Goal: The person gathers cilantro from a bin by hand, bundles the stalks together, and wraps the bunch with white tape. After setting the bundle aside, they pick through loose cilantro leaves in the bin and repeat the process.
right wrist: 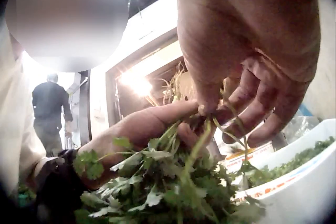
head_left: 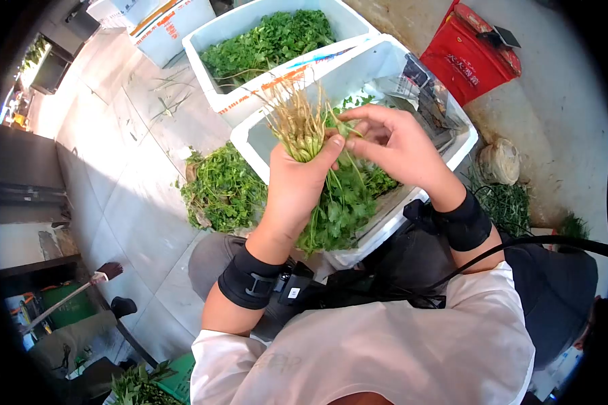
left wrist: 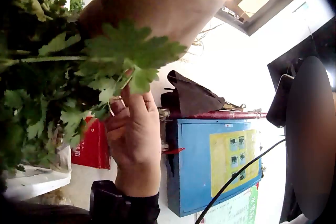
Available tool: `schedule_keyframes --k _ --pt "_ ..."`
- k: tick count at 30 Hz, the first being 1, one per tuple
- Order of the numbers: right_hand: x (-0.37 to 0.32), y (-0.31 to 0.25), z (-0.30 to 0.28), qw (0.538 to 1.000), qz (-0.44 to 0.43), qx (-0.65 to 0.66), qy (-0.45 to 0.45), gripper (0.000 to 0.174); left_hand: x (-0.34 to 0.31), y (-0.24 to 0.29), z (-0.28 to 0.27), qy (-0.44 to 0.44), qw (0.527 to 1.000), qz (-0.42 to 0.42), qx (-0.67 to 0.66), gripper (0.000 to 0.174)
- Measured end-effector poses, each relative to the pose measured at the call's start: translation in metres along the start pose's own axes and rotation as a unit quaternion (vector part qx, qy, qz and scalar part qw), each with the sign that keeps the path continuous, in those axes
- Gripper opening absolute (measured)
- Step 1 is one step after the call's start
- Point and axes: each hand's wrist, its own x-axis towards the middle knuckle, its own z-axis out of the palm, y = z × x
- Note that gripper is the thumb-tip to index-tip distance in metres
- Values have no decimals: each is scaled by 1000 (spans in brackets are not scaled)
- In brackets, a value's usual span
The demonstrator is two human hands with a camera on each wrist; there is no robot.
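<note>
A bunch of cilantro (head_left: 344, 202) with pale roots (head_left: 297, 121) pointing up and away is gripped around its stems by my left hand (head_left: 297, 179). Its leaves hang down below that hand, over the near white foam box (head_left: 250, 138). My right hand (head_left: 402, 145) meets the bunch from the right; its thumb and forefinger pinch a thin stem (right wrist: 210, 129) beside the left thumb. In the right wrist view its other fingers (right wrist: 262, 121) curl loosely. The left wrist view shows the leaves (left wrist: 126, 56) close up, with the right hand (left wrist: 136, 134) behind them.
A second foam box (head_left: 213, 91) full of cut greens stands beyond the near one. Loose cilantro (head_left: 223, 189) lies on the tiled floor to the left. A red bin (head_left: 463, 64) stands at the back right, and a brush (head_left: 108, 272) is at the lower left.
</note>
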Motion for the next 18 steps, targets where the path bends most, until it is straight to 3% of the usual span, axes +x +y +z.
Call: schedule_keyframes --k 3,4,6,7,10,12,14,16,18 --pt "12 2 -11 978 170 -116 35 41 2 -4 -2 34 998 -20 47 14" --pt "14 10 -18 978 169 -114 33 41 3 -5 -4 36 998 -19 49 14" --pt "10 32 -33 929 9 -368 49 45 5 -4 -9 49 997 -11 50 14" --pt "7 31 -34 922 26 -382 56 48 5 -2 -11 49 998 -14 36 16" --pt "5 39 -37 922 19 -380 71 47 4 4 -13 18 1000 -23 9 18" --pt "5 34 -37 938 29 -344 26 50 2 5 -13 11 999 -39 -5 21" --pt "2 19 -23 982 109 -68 -138 53 2 4 -11 5 999 -22 -41 23" --pt "-1 18 -7 976 33 -93 -196 64 2 5 -11 14 999 -13 -30 22" --pt "-5 -10 9 973 0 -120 -197 68 2 3 -10 22 1000 -8 -19 22"
